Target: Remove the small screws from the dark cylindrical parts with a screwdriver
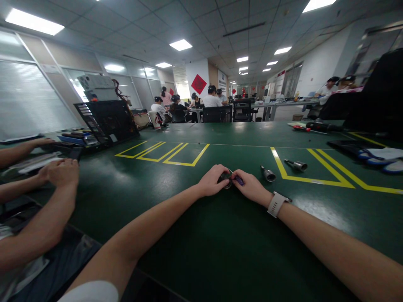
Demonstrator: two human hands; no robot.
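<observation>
My left hand is closed around a small dark round part with a metallic rim, pressed to the green table top. In my right hand is a small purple-handled tool, pinched between the fingers. Its thin metal end points at the round part; whether the two touch is too small to tell. Just right of my right hand lies a metal socket-like piece with a narrow stem. A second such metal piece lies farther right, inside a yellow-taped outline.
Yellow tape outlines mark the green table. At left are a co-worker's hands and a black open-framed case. A red-handled screwdriver and white-and-blue gloves lie right. Several people sit farther back.
</observation>
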